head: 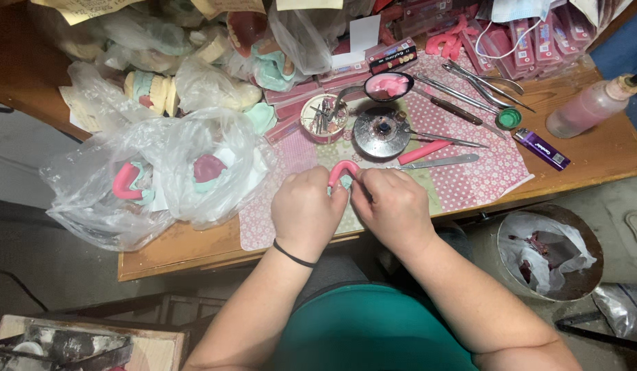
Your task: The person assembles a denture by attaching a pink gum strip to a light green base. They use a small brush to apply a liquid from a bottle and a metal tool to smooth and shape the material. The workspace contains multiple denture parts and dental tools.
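Both hands (349, 206) on pink wax rim (340, 169)

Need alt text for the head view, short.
Seen from above, a left hand and right hand together hold a pink horseshoe-shaped wax rim over a cluttered wooden workbench, with metal hand tools behind and bagged dental casts to the left.

Lower part of pink wax arch (343, 169) behind both hands.
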